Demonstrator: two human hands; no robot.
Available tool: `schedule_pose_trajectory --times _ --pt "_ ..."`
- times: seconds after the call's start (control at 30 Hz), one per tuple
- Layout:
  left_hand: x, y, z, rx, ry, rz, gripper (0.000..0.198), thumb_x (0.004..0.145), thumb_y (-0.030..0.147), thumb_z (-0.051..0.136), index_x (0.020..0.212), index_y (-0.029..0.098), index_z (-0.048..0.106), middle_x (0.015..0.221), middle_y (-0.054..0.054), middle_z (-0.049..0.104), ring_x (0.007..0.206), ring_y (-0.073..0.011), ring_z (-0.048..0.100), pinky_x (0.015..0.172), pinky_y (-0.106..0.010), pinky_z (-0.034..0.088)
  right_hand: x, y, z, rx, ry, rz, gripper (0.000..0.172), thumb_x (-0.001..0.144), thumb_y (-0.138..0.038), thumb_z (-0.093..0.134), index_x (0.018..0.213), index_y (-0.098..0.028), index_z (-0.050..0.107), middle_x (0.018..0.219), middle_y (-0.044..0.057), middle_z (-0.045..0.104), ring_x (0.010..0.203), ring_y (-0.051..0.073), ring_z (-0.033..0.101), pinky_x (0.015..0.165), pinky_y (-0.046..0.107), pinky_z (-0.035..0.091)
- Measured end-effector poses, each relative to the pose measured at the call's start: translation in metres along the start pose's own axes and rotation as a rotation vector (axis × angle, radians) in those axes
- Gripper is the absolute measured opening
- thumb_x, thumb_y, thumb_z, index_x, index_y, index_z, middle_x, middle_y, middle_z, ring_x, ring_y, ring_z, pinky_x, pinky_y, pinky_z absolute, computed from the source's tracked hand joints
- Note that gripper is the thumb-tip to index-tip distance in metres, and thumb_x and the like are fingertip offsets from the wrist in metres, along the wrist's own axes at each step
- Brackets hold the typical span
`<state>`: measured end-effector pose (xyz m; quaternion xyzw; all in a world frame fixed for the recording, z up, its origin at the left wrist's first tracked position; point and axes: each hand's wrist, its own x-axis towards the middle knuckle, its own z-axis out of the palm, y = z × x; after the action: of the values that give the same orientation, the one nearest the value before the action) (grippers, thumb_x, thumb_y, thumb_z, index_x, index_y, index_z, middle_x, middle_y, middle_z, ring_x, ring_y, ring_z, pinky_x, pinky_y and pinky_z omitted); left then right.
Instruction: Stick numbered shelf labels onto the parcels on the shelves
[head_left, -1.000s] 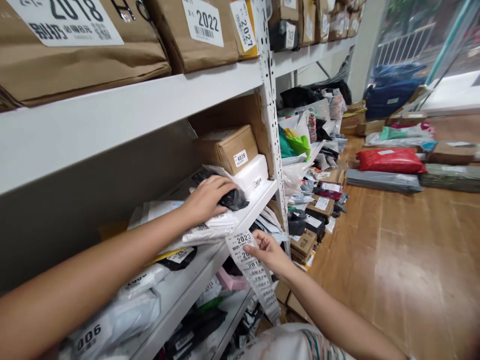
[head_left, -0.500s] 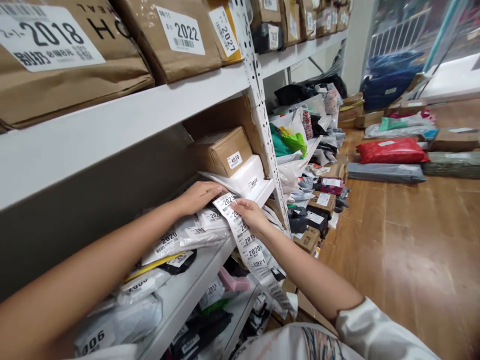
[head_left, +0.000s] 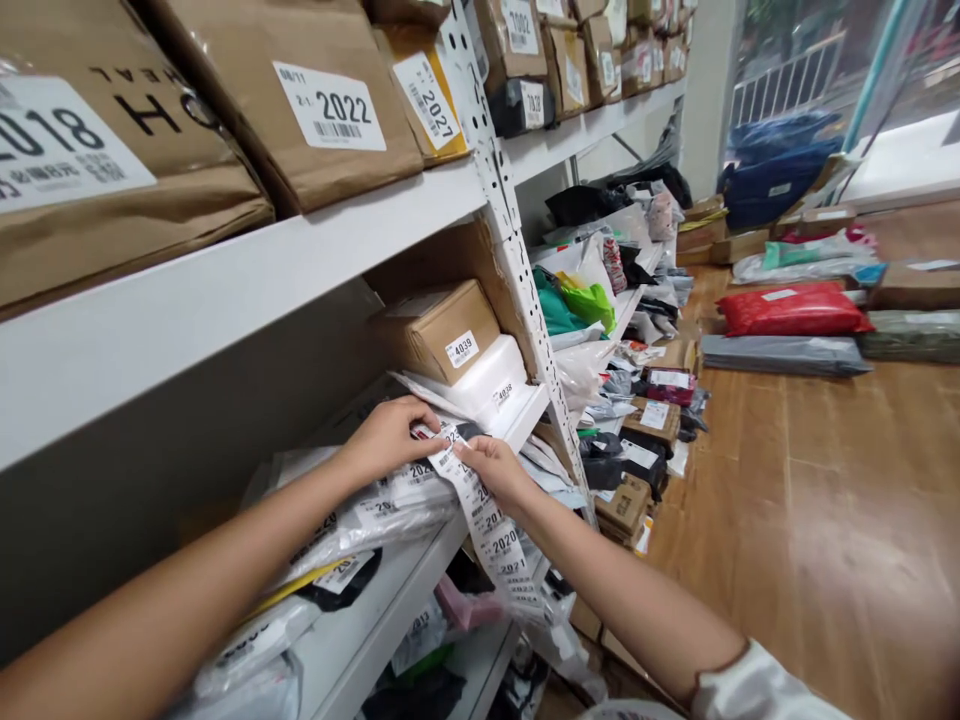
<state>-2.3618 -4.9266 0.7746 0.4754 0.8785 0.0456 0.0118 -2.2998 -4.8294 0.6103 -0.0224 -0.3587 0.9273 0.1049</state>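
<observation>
A long strip of numbered white labels (head_left: 501, 545) hangs down past the shelf edge, its top end between my two hands. My left hand (head_left: 386, 438) is closed, thumb and fingertips pinching the upper left of the strip. From the other side, my right hand (head_left: 495, 468) pinches the strip's upper right edge. Just beneath my left hand lie white plastic mailing bags (head_left: 367, 520) with number labels. Behind the hands a brown carton (head_left: 435, 330) marked 4039 rests on a white box (head_left: 487, 385) marked 4038.
Large brown parcels (head_left: 330, 95) stand on the upper white shelf (head_left: 300, 265). A perforated upright post (head_left: 517, 255) rises right of my hands. More shelves beyond hold bags and boxes. On the wooden floor (head_left: 787, 520) lie a red parcel (head_left: 795, 308) and a grey one (head_left: 784, 354).
My left fingers, laid near the strip's top before, are now curled and pinching it. Both hands and the strip sit slightly lower in view, as the camera has shifted.
</observation>
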Motion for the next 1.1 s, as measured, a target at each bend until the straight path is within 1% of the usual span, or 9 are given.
schedule_pose_trajectory --times 0.2,0.37,0.47,0.63,0.7,0.77,0.83,1.0,1.1 --pt "0.008 0.004 0.006 0.029 0.052 -0.125 0.019 0.073 0.038 0.071 0.079 0.021 0.068 0.089 -0.003 0.065 0.083 -0.0195 0.060 0.076 -0.031 0.045 0.004 -0.002 -0.006 -0.051 0.018 -0.068 0.049 0.067 -0.055 0.075 0.059 -0.019 0.042 0.049 -0.008 0.039 0.047 0.006 0.029 0.048 0.022 0.021" --pt "0.015 0.006 0.010 -0.015 0.034 -0.211 0.017 0.076 0.038 0.069 0.075 0.021 0.066 0.089 -0.002 0.063 0.087 -0.0197 0.059 0.080 -0.032 0.044 0.008 -0.004 -0.010 0.020 -0.073 -0.007 0.040 0.068 -0.053 0.075 0.070 -0.017 0.057 0.058 -0.003 0.053 0.051 0.008 0.041 0.051 0.023 0.030" --pt "0.019 0.012 0.011 -0.017 0.053 -0.261 0.021 0.081 0.041 0.064 0.076 0.021 0.065 0.087 -0.002 0.062 0.084 -0.0191 0.059 0.079 -0.032 0.043 0.012 -0.002 -0.013 0.059 -0.128 0.044 0.042 0.066 -0.055 0.076 0.073 -0.017 0.060 0.060 -0.002 0.056 0.054 0.010 0.046 0.053 0.023 0.034" --pt "0.024 0.019 0.012 0.038 0.062 -0.308 0.024 0.084 0.042 0.060 0.076 0.019 0.064 0.085 -0.003 0.061 0.078 -0.0181 0.058 0.075 -0.031 0.042 0.011 -0.004 -0.020 0.005 0.031 0.050 0.055 0.067 -0.054 0.075 0.054 -0.020 0.035 0.046 -0.008 0.034 0.045 0.005 0.025 0.045 0.022 0.020" --pt "0.024 0.019 0.013 0.054 0.051 -0.300 0.024 0.083 0.042 0.061 0.076 0.019 0.063 0.084 -0.003 0.061 0.079 -0.0183 0.057 0.075 -0.031 0.042 0.006 -0.007 -0.024 0.062 -0.001 0.058 0.050 0.066 -0.049 0.079 0.057 -0.019 0.040 0.049 -0.007 0.041 0.047 0.006 0.032 0.047 0.021 0.027" --pt "0.024 0.017 0.013 0.055 0.037 -0.296 0.025 0.083 0.044 0.061 0.077 0.019 0.064 0.085 -0.003 0.061 0.080 -0.0187 0.058 0.076 -0.031 0.042 0.001 -0.011 -0.028 0.127 -0.121 0.083 0.038 0.063 -0.043 0.082 0.068 -0.018 0.054 0.059 -0.004 0.054 0.053 0.009 0.045 0.054 0.022 0.037" --pt "0.023 0.016 0.014 0.052 0.038 -0.290 0.026 0.083 0.045 0.061 0.078 0.020 0.064 0.086 -0.003 0.063 0.082 -0.0190 0.058 0.077 -0.031 0.042 -0.004 -0.013 -0.032 0.112 -0.193 0.097 0.035 0.064 -0.042 0.081 0.076 -0.017 0.061 0.065 -0.002 0.059 0.058 0.011 0.051 0.058 0.024 0.040" --pt "0.022 0.015 0.020 0.094 0.074 -0.268 0.023 0.083 0.043 0.063 0.079 0.020 0.063 0.087 -0.003 0.063 0.084 -0.0195 0.059 0.079 -0.031 0.043 -0.013 -0.006 -0.039 -0.016 -0.015 0.121 0.048 0.065 -0.049 0.079 0.059 -0.018 0.043 0.050 -0.006 0.043 0.047 0.006 0.033 0.047 0.021 0.027" --pt "0.021 0.018 0.021 0.072 0.122 -0.236 0.023 0.083 0.041 0.064 0.091 0.020 0.061 0.095 -0.003 0.064 0.089 -0.0191 0.060 0.081 -0.030 0.044 -0.022 0.004 -0.050 0.013 0.018 0.124 0.055 0.065 -0.051 0.079 0.057 -0.020 0.034 0.049 -0.008 0.037 0.047 0.005 0.030 0.047 0.021 0.023"
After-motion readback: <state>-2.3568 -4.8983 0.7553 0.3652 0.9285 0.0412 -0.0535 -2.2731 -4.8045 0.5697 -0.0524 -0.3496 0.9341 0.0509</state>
